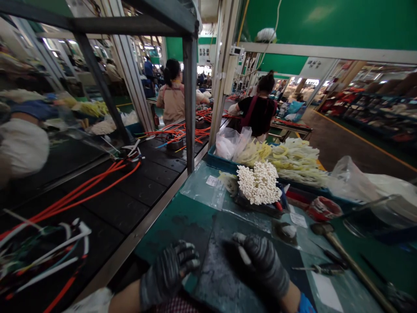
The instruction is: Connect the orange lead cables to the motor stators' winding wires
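My left hand (171, 269), in a grey striped glove, is over the near edge of the green work surface (176, 226), its fingers apart and nothing visible in them. My right hand (263, 261), gloved the same way, hovers above a dark plate (221, 269), with thumb and forefinger spread and no object between them. Beyond the right hand stands a bundle of white round-tipped pieces (259, 182). To the right of that hand lie a screwdriver (322, 268) and a hammer (345, 252).
Left, a dark conveyor (143, 182) carries red-orange tubes (94, 191) and wire bundles. A metal frame post (189, 104) rises beside it. Behind the work surface, a blue tray (224, 163) holds yellowish pieces and plastic bags. Two people (172, 98) are farther back, one in a dark top (259, 111).
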Action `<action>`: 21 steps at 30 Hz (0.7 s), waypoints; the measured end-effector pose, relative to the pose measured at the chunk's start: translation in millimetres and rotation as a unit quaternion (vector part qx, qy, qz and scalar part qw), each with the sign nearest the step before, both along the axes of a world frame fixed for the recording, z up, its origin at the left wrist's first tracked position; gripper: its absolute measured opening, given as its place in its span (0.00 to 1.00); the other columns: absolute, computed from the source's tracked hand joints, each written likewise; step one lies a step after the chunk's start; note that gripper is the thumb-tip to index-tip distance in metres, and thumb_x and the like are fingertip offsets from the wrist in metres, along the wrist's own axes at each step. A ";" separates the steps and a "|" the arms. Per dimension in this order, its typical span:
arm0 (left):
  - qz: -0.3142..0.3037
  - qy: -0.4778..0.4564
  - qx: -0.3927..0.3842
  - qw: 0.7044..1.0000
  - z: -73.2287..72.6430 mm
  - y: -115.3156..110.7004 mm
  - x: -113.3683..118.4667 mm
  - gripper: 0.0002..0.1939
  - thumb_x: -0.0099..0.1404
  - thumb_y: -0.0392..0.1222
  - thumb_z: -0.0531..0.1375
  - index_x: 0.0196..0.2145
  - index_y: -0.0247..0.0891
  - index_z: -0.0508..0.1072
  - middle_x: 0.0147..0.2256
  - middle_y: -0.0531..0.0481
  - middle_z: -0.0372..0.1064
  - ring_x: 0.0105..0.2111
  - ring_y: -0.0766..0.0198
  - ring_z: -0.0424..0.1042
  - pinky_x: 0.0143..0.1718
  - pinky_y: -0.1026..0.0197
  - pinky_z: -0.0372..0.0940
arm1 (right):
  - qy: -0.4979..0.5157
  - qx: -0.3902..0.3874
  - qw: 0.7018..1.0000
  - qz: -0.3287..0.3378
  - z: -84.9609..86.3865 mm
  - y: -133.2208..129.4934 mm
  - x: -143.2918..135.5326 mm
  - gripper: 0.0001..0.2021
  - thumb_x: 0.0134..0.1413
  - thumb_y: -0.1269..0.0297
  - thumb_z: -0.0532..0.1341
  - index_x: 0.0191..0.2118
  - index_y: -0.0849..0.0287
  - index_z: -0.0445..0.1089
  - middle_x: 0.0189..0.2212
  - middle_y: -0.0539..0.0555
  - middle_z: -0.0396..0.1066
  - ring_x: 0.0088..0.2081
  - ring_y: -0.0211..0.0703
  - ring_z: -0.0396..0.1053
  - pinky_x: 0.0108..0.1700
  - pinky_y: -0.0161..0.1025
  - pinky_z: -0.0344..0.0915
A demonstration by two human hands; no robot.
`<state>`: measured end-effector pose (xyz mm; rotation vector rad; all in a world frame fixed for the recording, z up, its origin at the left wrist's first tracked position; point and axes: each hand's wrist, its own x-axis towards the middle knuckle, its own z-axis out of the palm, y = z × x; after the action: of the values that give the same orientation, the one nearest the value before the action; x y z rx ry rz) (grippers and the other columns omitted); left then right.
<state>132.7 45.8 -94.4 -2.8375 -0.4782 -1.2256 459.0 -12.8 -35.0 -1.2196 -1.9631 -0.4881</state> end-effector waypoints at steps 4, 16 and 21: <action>-0.001 -0.016 -0.015 1.000 3.0 -1.1 4.3 0.15 0.83 0.33 0.52 0.52 0.44 0.78 0.46 0.53 0.86 0.52 0.64 0.81 0.62 0.60 0.71 | -0.014 0.024 0.999 0.016 5.7 2.0 -1.3 0.14 0.83 0.67 0.55 0.49 0.56 0.79 0.32 0.53 0.85 0.28 0.42 0.81 0.31 0.38 0.73; -0.005 -0.023 -0.017 1.000 9.2 -2.4 6.5 0.13 0.79 0.30 0.56 0.53 0.43 0.76 0.46 0.52 0.86 0.51 0.64 0.81 0.62 0.59 0.72 | 0.005 0.014 1.000 0.027 1.0 1.8 0.2 0.11 0.77 0.72 0.59 0.49 0.55 0.80 0.33 0.52 0.86 0.29 0.43 0.82 0.33 0.38 0.74; -0.009 -0.017 -0.016 1.000 10.7 -2.5 5.8 0.13 0.81 0.31 0.55 0.53 0.43 0.75 0.45 0.52 0.86 0.51 0.64 0.82 0.61 0.59 0.73 | -0.009 0.011 1.000 0.025 -4.6 -0.2 3.7 0.12 0.77 0.72 0.59 0.50 0.55 0.80 0.35 0.54 0.87 0.30 0.44 0.83 0.32 0.39 0.75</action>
<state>138.5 43.3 -83.8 -2.8575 -0.4787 -1.2821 462.7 -12.9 -39.6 -1.1540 -1.9934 -0.4969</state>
